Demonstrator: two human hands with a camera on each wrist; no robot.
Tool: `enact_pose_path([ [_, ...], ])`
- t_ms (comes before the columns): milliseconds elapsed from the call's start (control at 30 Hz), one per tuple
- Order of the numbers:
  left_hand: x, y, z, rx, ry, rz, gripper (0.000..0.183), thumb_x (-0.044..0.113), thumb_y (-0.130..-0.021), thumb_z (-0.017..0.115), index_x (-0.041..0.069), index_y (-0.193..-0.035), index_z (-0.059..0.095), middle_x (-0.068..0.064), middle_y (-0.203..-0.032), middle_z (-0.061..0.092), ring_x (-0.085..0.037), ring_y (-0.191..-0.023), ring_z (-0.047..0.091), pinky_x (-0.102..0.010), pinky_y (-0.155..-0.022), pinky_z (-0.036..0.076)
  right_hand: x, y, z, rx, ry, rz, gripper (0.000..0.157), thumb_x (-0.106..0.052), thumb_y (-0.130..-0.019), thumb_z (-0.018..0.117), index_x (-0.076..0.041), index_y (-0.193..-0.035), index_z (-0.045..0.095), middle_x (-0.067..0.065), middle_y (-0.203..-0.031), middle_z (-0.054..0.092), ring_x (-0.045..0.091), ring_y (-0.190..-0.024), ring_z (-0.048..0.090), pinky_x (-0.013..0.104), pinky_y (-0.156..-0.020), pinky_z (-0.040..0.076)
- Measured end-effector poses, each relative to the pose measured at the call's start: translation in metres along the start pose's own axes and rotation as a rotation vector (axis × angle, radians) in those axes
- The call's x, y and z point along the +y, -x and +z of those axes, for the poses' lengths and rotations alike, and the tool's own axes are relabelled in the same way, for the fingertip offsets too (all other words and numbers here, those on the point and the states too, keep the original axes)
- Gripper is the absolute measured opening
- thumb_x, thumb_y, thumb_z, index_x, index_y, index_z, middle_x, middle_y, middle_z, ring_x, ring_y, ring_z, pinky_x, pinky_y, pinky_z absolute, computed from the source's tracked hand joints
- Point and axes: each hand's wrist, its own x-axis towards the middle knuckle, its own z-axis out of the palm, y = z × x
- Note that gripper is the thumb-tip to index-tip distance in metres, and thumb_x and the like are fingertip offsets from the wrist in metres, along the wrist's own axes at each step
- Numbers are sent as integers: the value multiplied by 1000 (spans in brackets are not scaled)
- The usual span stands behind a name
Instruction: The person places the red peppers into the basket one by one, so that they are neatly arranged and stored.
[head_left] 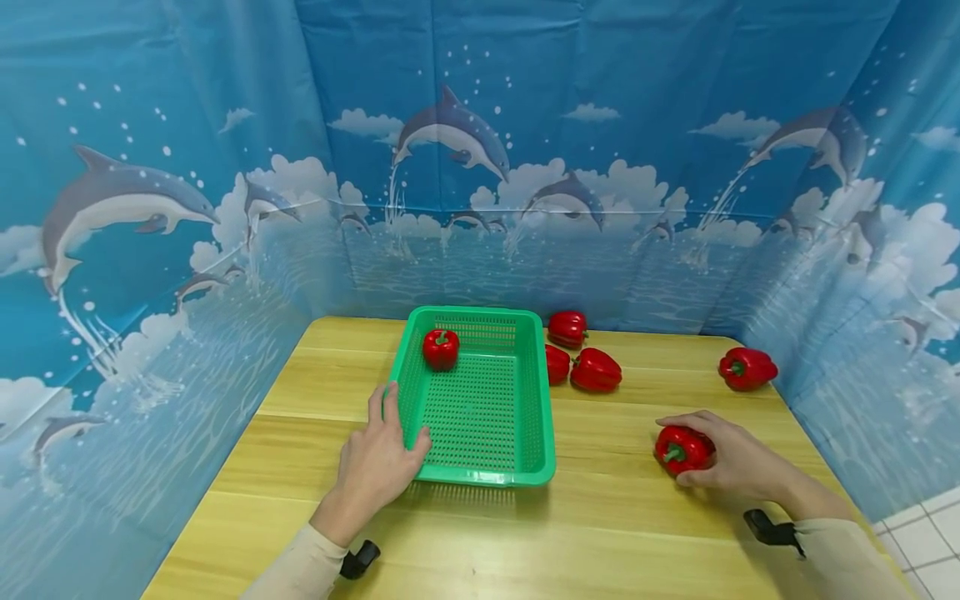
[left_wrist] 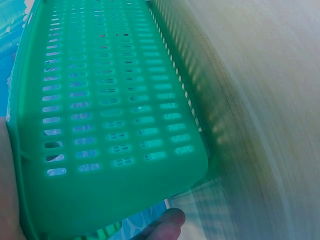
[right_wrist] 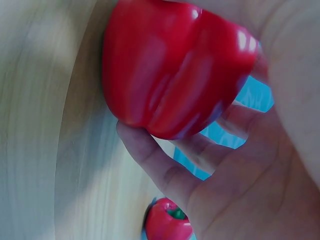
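Observation:
My right hand (head_left: 731, 458) grips a red bell pepper (head_left: 682, 451) at the right of the table, thumb on the near side and fingers over the far side. Its shiny lobed body (right_wrist: 175, 70) fills the upper right wrist view, with fingertips against it. At the near left corner of a green plastic basket (head_left: 480, 477), my left hand (head_left: 378, 462) holds the rim, thumb over the edge and fingers along the left side. The perforated basket wall (left_wrist: 100, 195) dominates the left wrist view. Another red bell pepper (head_left: 441, 349) stands inside the basket at its far left.
Right of the basket lie a red bell pepper (head_left: 596, 370), another (head_left: 557, 365) partly hidden by the rim, and one behind them (head_left: 567, 329). A further pepper (head_left: 747, 368) rests near the far right table edge. A dolphin-print curtain (head_left: 480, 250) surrounds the wooden table (head_left: 600, 542).

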Motion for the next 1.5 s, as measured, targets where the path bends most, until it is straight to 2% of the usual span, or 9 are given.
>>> enact_pose_path([
  [300,0,0,-1,6,14,3,98,49,-113,67,-1,-184,22,-25,-187,31,-17,-42,38,-26,-38,30,-7,-8,1,-5,-15,8,85,-42,-83,108,-19,-155,70,17,-145,73,34,-124,75,33,-93,66],
  [467,0,1,-1,8,22,2,98,50,-113,67,-1,-184,22,-26,-187,32,-16,-42,38,-26,-38,30,-13,-15,0,29,1,-1,83,-42,-83,108,-17,-153,70,17,-146,74,36,-127,75,38,-97,66],
  [800,1,0,-1,13,13,5,98,49,-112,66,-1,-184,22,-26,-186,33,-15,-42,38,-25,-38,30,-30,-30,-1,71,-89,40,83,-45,-89,104,-9,-152,63,15,-140,77,28,-118,77,28,-88,67],
  [933,1,1,-2,12,15,5,98,49,-113,66,-1,-184,21,-27,-186,33,-15,-42,37,-25,-39,30,-37,-36,-2,102,-124,48,81,-46,-93,100,-14,-155,60,13,-141,77,28,-119,77,27,-88,67],
  [1167,1,2,-2,0,22,5,98,50,-113,64,-2,-184,20,-27,-187,31,-15,-42,37,-25,-38,29,-50,-50,-3,200,-168,-23,74,-43,-98,97,-21,-161,64,9,-153,72,29,-122,77,26,-90,68],
  [1233,1,2,-2,0,21,4,98,51,-114,63,-2,-184,20,-27,-187,31,-15,-42,37,-25,-38,29,-55,-55,-3,226,-147,-34,72,-43,-98,96,-22,-160,66,9,-155,73,30,-124,77,28,-93,68],
  [1367,0,2,-2,3,18,3,98,51,-114,64,-2,-184,21,-27,-187,32,-16,-42,37,-25,-38,29,-65,-63,-4,231,-141,-38,72,-42,-99,95,-20,-161,65,15,-159,71,42,-132,78,42,-103,71],
  [1433,0,2,-2,2,20,4,98,50,-113,65,-2,-184,21,-27,-186,32,-16,-42,38,-25,-38,29,-69,-67,-4,225,-165,-42,74,-40,-100,94,-18,-164,63,19,-161,69,49,-134,77,50,-102,71],
  [1500,0,1,-2,1,21,5,98,49,-113,66,-2,-184,22,-27,-186,31,-16,-42,38,-25,-38,29,-73,-70,-3,220,-200,-49,76,-39,-101,94,-18,-166,60,20,-164,66,53,-137,75,53,-99,72],
])
